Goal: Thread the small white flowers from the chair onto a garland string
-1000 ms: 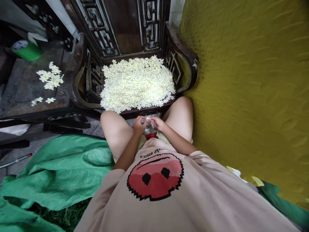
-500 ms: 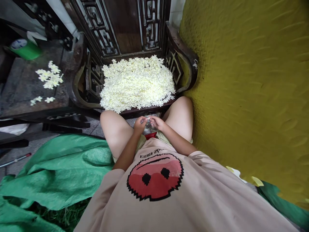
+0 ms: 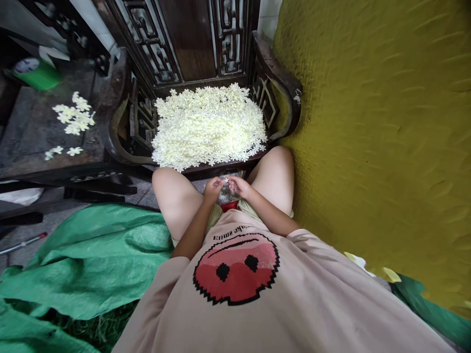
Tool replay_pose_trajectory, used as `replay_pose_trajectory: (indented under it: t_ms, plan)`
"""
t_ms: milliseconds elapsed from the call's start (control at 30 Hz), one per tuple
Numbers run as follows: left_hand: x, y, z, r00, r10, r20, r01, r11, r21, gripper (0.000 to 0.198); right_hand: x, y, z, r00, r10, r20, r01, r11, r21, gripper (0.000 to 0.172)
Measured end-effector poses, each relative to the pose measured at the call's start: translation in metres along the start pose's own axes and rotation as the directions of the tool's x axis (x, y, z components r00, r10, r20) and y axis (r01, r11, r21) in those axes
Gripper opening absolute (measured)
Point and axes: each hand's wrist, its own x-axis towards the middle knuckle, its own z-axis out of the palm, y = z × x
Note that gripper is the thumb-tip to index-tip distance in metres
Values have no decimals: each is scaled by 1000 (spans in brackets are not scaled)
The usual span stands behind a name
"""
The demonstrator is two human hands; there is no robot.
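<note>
Both my hands meet low between my knees, fingertips almost touching. A small white flower (image 3: 226, 180) shows at the fingertips of my right hand (image 3: 239, 187), which is closed in a pinch on it. My left hand (image 3: 213, 189) is closed too, its fingers curled beside the flower; whatever it grips is too small to make out. Just beyond my knees, a thick heap of white and pale yellow flowers (image 3: 209, 127) covers the seat of a dark carved wooden chair (image 3: 195, 44).
On the left, a dark wooden table (image 3: 29, 132) holds loose white flowers (image 3: 75, 115) and a green roll of tape (image 3: 37, 73). A green sack (image 3: 110, 255) with stringy green material lies at my left side. A yellow textured sheet (image 3: 375, 137) rises close on my right.
The small flower shows slightly more clearly between my fingertips. My hands have hardly moved, and the heap on the chair looks the same.
</note>
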Motion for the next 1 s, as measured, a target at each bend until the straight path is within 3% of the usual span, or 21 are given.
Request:
replay_pose_trajectory:
  t_ms: [267,433,600,733,1000]
  plan:
    - [5,-5,3,990,-139,26,141,967,-210,15,2,1,0,1000,-11,28,12,999,-32,7]
    - [7,-3,2,972,-233,33,233,928,-291,16,1,1,0,993,-46,112,54,996,-66,13]
    - [6,-2,2,977,-211,-24,195,934,-301,18,3,7,-1,971,-173,167,209,951,-229,22]
    - [5,-1,4,976,-217,-7,205,935,-291,21,4,11,-3,958,-234,165,278,900,-336,30]
    - [7,-1,3,968,-252,-8,237,919,-315,22,9,14,-5,916,-379,131,401,855,-329,30]
